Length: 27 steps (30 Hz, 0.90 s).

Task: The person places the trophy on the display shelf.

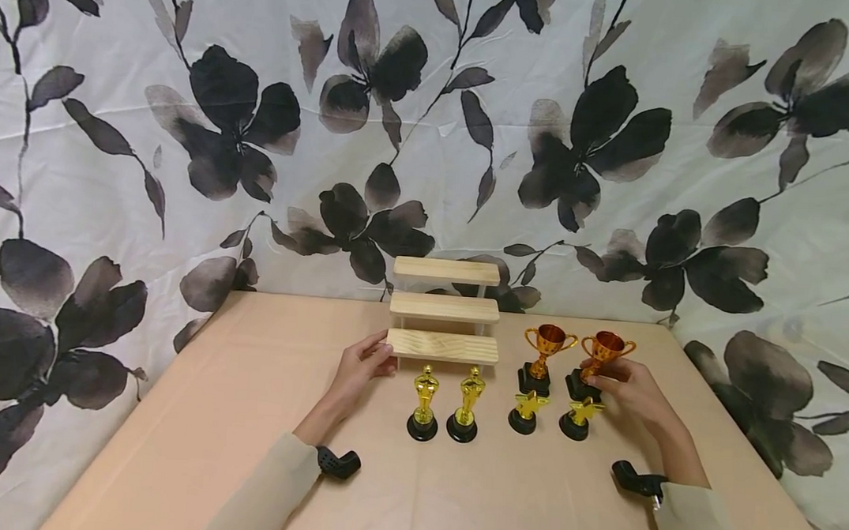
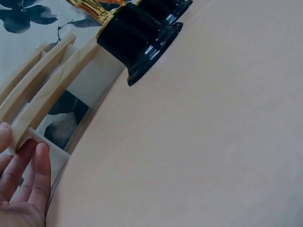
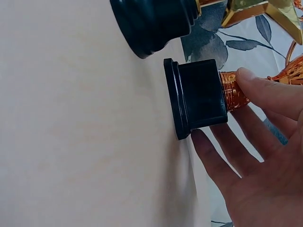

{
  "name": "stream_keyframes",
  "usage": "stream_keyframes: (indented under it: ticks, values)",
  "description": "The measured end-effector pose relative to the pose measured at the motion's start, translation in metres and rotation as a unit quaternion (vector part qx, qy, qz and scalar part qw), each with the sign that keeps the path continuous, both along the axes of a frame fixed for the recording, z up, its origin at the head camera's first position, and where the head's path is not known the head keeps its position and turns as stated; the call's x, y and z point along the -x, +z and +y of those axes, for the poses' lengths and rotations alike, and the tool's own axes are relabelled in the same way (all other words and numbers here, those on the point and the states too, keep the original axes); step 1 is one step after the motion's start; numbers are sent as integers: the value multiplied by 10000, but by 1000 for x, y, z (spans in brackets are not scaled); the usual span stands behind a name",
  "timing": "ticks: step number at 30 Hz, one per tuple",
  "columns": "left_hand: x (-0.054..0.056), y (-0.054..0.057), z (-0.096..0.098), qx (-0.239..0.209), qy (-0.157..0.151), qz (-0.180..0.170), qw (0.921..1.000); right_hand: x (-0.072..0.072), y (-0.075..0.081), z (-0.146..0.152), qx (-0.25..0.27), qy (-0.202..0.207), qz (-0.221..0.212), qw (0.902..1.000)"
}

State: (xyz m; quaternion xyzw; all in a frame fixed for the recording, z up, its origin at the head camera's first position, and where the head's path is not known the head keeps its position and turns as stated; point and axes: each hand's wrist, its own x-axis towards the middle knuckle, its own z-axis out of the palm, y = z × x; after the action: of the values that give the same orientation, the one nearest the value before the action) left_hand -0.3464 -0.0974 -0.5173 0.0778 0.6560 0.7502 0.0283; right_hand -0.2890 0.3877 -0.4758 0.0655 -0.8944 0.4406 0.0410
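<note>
My left hand (image 1: pixel 357 370) holds the left end of the lowest step of a three-tier wooden display stand (image 1: pixel 442 346). In the left wrist view its thumb lies at the board's edge and its fingers (image 2: pixel 41 175) curl beneath. With my right hand (image 1: pixel 635 393) I grip the right-hand copper-coloured trophy cup (image 1: pixel 608 346). The right wrist view has the thumb on its ribbed stem (image 3: pixel 232 92) and a fingertip by the lower corner of the black base (image 3: pixel 201 93). A matching trophy cup (image 1: pixel 549 339) stands just left of it.
Two gold star trophies (image 1: pixel 528 404) are in front of the cups. Two gold figurine trophies (image 1: pixel 426 391) on round black bases stand before the display stand. A floral cloth (image 1: pixel 472 141) hangs behind the peach-covered table (image 1: pixel 249 368).
</note>
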Motion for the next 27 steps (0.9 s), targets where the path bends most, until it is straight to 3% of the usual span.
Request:
stream_keyframes:
  ticks: [10,14,27]
  values:
    - [0,1,-1,-67,3,74,10000,1,-1,2,139,141,234,9995]
    - [-1,2,-2,-33,61,71,10000,3,1,2,-54,169,431,9989]
    - [1,-1,-5,17,-25,-52,10000,-3,20,0,-273,23,536,9982]
